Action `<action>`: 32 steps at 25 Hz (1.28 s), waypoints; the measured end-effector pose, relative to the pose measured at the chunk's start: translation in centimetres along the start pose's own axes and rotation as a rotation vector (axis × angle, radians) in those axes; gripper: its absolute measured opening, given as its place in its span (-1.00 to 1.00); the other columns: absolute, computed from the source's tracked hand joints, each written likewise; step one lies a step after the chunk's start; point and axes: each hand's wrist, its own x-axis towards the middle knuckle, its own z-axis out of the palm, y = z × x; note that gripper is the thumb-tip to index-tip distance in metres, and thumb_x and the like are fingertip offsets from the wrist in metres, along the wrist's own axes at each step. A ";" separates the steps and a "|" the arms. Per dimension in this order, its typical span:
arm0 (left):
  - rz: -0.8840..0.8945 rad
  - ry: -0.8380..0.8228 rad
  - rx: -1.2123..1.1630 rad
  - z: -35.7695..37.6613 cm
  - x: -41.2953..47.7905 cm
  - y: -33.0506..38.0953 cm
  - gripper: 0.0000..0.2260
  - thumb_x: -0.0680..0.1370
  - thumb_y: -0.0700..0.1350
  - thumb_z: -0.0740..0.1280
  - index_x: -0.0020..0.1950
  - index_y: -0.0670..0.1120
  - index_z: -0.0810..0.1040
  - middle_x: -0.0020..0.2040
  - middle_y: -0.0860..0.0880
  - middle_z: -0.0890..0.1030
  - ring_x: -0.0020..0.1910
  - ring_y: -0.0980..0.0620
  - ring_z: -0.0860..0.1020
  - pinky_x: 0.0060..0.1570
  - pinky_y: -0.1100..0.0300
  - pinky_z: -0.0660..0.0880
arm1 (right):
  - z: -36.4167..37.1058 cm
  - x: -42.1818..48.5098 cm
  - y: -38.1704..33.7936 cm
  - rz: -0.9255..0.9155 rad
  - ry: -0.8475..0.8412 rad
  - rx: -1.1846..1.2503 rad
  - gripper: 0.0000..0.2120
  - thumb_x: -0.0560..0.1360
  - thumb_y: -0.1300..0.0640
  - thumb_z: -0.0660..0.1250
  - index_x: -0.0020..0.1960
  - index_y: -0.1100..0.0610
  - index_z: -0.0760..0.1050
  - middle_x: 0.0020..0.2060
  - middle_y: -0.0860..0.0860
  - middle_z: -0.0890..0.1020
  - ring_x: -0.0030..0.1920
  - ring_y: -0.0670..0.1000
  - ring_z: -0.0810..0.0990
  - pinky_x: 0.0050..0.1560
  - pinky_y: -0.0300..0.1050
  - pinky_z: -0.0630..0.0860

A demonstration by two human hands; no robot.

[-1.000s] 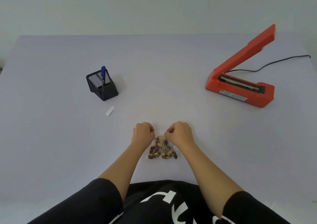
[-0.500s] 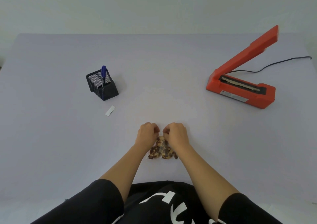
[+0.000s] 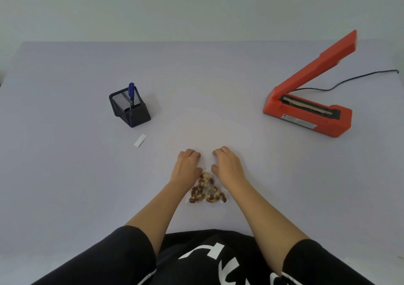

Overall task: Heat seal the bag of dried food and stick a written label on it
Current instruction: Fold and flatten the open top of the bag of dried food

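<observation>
A small clear bag of dried food (image 3: 206, 190) lies on the table just in front of me, its brown and tan contents bunched at the near end. My left hand (image 3: 187, 167) and my right hand (image 3: 227, 166) rest palm down on either side of the bag's clear upper part, fingers curled onto the plastic, thumbs facing each other across a narrow gap. The red heat sealer (image 3: 310, 112) stands at the right with its arm raised. A white label strip (image 3: 140, 140) lies to the left, near a black mesh holder (image 3: 130, 107) with a blue pen (image 3: 131, 92) in it.
The sealer's black cord (image 3: 354, 80) runs off toward the right table edge. The lilac table (image 3: 65, 175) reaches back to a pale wall. My dark sleeves and shirt fill the bottom of the view.
My hands have loosened from tight fists and moved slightly apart and forward along the bag's top. More of the dried food shows between my wrists.
</observation>
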 end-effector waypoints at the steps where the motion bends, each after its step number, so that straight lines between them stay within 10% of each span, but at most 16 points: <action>1: 0.003 0.010 -0.004 0.1 0.0 0.0 -0.64 0.51 -0.22 0.32 0.30 -0.21 0.43 0.28 -0.11 0.45 0.26 -0.10 0.36 0.23 0.20 0.30 | -0.1 -0.1 0.1 -0.005 0.000 0.004 -0.64 0.48 0.23 0.32 0.26 0.22 0.40 0.18 0.09 0.46 0.11 0.11 0.50 0.08 -0.09 0.44; 7: 0.042 0.020 -0.058 1.1 -1.0 -0.1 -0.81 0.52 -0.35 0.24 0.04 -0.22 0.59 0.02 -0.13 0.57 0.06 -0.13 0.48 0.01 0.14 0.43 | 0.6 -1.0 0.5 -0.050 0.008 0.075 -0.85 0.49 0.31 0.26 -0.02 0.21 0.59 -0.09 0.12 0.61 -0.06 0.11 0.58 -0.10 -0.15 0.46; 16: 0.001 -0.019 -0.035 -0.6 0.3 0.0 -0.64 0.49 -0.20 0.36 0.27 -0.20 0.46 0.25 -0.11 0.46 0.24 -0.08 0.38 0.21 0.19 0.31 | -0.7 0.3 0.2 -0.038 0.006 -0.139 -0.51 0.48 0.11 0.36 0.34 0.17 0.30 0.26 0.09 0.39 0.22 0.11 0.39 0.19 -0.06 0.37; 22: 0.039 0.037 -0.074 0.9 -1.3 0.1 -0.84 0.52 -0.34 0.25 0.00 -0.24 0.61 -0.01 -0.15 0.59 0.03 -0.13 0.49 -0.05 0.17 0.40 | 1.0 -1.0 0.1 -0.114 0.037 0.002 -0.82 0.49 0.31 0.25 0.01 0.17 0.58 -0.05 0.08 0.60 0.02 0.12 0.52 0.02 -0.05 0.45; 32: -0.180 0.012 -0.090 0.1 -0.8 0.5 -0.58 0.50 -0.14 0.35 0.35 -0.08 0.42 0.26 -0.11 0.40 0.26 -0.09 0.33 0.22 0.09 0.37 | 0.5 -1.1 0.0 0.187 0.088 0.089 -0.75 0.47 0.13 0.37 0.14 0.06 0.48 0.13 0.09 0.33 0.14 0.10 0.35 0.10 -0.06 0.43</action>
